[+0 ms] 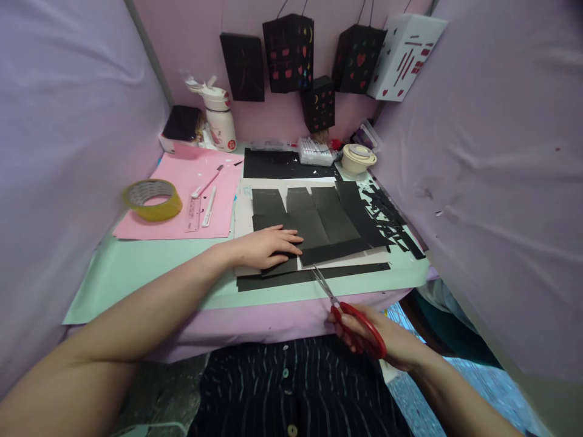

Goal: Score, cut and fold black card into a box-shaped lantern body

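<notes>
My left hand (268, 246) lies flat with fingers spread on a sheet of black paper (310, 221), pressing it to the table. That sheet has slits at its far edge, fold lines, and a cut near my fingertips. In my right hand (364, 331) is a pair of scissors (359, 328) with red handles, held at the table's front edge. Its blades are slightly apart, their tips just by the near edge of the black paper. A long black paper strip (314, 276) lies in front of the sheet, partly over the green table cover.
Pink paper (214, 224) at left bears a tape roll (153, 199), a small ruler (193, 213) and craft knives. A bottle (221, 121), cotton swabs (315, 152) and a round container (359, 159) stand behind. Black scraps (387, 218) lie right; paper lanterns (289, 54) hang above.
</notes>
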`<state>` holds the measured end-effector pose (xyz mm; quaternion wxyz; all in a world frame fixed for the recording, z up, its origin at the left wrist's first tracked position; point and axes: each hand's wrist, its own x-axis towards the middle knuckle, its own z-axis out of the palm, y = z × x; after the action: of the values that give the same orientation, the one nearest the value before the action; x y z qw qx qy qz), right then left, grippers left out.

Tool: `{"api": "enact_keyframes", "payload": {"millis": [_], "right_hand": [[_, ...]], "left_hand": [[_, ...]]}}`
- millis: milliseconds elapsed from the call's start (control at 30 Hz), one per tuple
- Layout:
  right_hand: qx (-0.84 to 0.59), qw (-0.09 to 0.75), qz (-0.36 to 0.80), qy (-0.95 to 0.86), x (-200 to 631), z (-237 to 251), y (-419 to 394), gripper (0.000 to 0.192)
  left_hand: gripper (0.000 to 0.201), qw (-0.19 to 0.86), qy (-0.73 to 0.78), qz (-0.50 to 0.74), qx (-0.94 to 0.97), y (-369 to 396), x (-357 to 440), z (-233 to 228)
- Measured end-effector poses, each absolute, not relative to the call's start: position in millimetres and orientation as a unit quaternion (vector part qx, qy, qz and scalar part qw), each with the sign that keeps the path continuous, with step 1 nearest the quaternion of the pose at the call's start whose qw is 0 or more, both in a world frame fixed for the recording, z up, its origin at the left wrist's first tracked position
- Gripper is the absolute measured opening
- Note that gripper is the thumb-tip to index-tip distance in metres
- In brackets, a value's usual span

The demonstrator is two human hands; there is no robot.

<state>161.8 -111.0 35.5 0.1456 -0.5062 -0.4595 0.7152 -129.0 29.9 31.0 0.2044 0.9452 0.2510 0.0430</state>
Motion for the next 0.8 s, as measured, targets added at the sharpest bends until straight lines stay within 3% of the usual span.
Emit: {"api": "enact_keyframes", "payload": {"millis": [800], "right_hand": [[-0.522,0.123,0.699,-0.473,139,41,-74,0.047]], "left_hand": [[0.04,0.24,0.244,0.074,0.937,28,-129,30]]}}
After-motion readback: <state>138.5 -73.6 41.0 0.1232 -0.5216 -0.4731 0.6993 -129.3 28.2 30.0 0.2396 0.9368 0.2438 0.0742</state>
